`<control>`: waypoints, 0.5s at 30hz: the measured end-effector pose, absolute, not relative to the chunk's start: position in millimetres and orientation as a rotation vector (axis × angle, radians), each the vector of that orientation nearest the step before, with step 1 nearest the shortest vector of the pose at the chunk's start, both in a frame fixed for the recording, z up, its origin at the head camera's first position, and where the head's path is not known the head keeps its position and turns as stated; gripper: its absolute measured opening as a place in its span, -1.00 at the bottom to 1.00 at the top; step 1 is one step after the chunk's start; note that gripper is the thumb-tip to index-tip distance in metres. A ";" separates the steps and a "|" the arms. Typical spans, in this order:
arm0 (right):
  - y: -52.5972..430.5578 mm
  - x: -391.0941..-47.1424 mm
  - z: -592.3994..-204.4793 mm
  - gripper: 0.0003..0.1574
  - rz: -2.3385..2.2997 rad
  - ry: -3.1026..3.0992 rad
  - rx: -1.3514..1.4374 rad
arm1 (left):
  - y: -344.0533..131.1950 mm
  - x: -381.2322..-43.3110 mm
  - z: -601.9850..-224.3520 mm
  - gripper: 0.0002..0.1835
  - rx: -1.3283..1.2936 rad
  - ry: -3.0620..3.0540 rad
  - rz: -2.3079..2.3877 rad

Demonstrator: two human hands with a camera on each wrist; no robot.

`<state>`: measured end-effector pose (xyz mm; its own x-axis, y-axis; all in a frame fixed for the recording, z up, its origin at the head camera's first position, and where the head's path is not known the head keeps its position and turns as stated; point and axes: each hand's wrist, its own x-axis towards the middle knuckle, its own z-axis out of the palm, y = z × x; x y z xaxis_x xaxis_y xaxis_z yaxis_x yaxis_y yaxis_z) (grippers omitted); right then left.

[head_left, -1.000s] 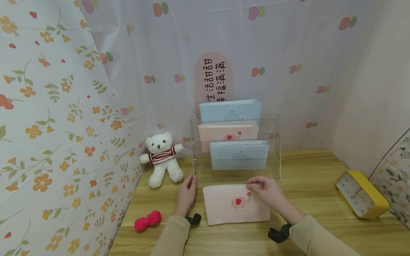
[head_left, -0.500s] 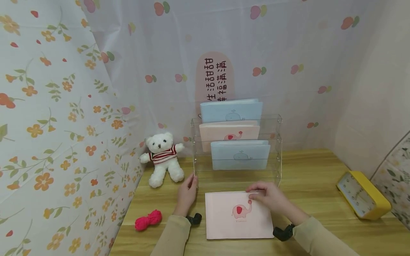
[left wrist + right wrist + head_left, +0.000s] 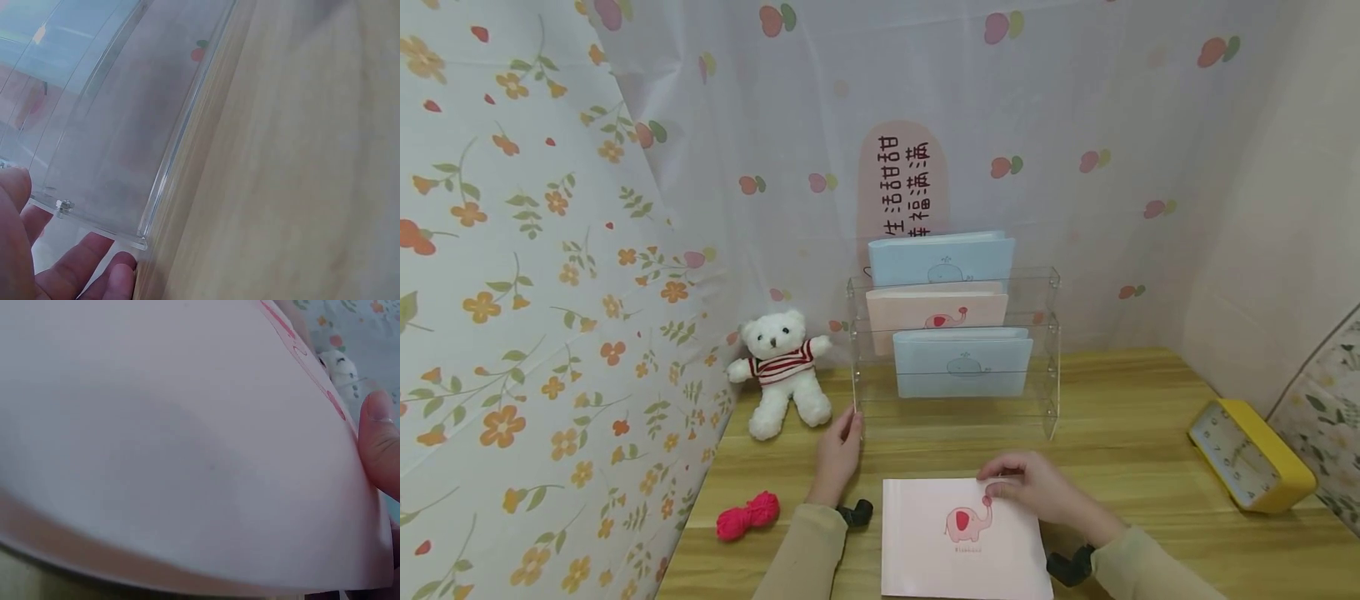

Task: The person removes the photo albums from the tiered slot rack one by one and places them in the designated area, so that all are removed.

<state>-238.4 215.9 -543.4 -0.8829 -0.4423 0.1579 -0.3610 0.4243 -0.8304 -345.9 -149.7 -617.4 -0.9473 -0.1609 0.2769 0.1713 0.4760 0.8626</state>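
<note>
My right hand [image 3: 1037,487] pinches the top edge of a pink notebook [image 3: 925,546] with a red elephant on its cover, near the front of the table. In the right wrist view the notebook cover [image 3: 187,456] fills most of the picture, with my thumb [image 3: 380,440] on its face. A clear acrylic file rack [image 3: 955,408] stands behind it. My left hand [image 3: 838,457] grips the rack's lower left side; the left wrist view has thumb and fingers on either side of the clear panel [image 3: 125,187]'s edge.
In the rack's tiers stand a front blue notebook [image 3: 925,375], a pink one [image 3: 887,312] and a rear blue one [image 3: 898,262]. A white teddy bear [image 3: 786,387] sits left of the rack. Pink yarn [image 3: 747,517] lies front left, and a yellow clock [image 3: 1255,454] stands right.
My right hand has drawn the pink notebook toward me, away from the rack, and its cover now shows more fully from above. My left hand has stayed on the rack.
</note>
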 end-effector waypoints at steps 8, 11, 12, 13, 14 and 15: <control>218.0 -238.7 -561.9 -0.86 -1.393 2.545 -0.744 | -151.0 -352.4 -623.0 -0.44 0.030 -2.419 -1.485; 217.9 -238.0 -566.5 -0.86 -1.343 2.567 -0.718 | -148.1 -342.1 -609.7 -0.46 0.006 -2.409 -1.466; 217.5 -237.4 -566.7 -0.86 -1.317 2.587 -0.719 | -147.1 -338.4 -604.5 -0.47 0.003 -2.414 -1.466; 217.1 -236.8 -566.9 -0.85 -1.284 2.613 -0.725 | -146.1 -334.9 -599.4 -0.48 0.003 -2.419 -1.469; 216.6 -236.1 -566.4 -0.83 -1.252 2.636 -0.732 | -145.2 -331.6 -594.7 -0.49 0.000 -2.424 -1.481; 215.8 -235.2 -565.3 -0.82 -1.213 2.660 -0.731 | -146.0 -333.3 -596.2 -0.50 0.007 -2.431 -1.502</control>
